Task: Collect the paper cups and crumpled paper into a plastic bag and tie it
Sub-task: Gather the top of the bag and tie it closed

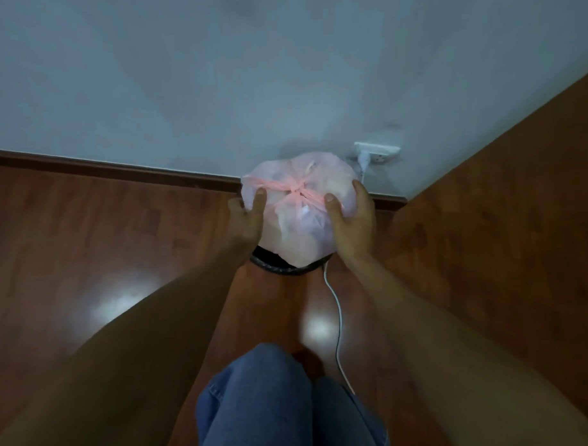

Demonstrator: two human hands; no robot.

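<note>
1 pink plastic bag (299, 236), knotted on top, frame center, sits in 1 black bin (281, 269); contents blurred. Left hand (244, 218) & right hand (352, 217) clasp its sides, fingers curled round it.

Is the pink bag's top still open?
No, the pink bag is closed with a knot at its top, and both hands, left and right, hold its sides.
</note>
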